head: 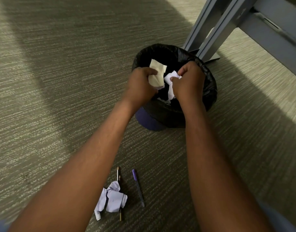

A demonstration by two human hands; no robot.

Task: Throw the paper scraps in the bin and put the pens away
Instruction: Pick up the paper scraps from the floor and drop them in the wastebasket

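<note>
A round bin [209, 91] lined with a black bag stands on the carpet. Both my hands hover over its mouth. My left hand [140, 86] is shut on a cream paper scrap [156, 72]. My right hand [188, 82] is shut on a white crumpled paper scrap [170, 81]. More white paper lies inside the bin. Near me on the floor lies another crumpled white paper scrap [111, 199], partly covering two dark pens [118, 178]. A purple pen [138, 187] lies just right of them.
A grey metal desk leg [210, 29] and its foot stand right behind the bin. A grey crossbar [269, 39] runs off to the right. Striped grey-green carpet [60, 81] covers the floor all around.
</note>
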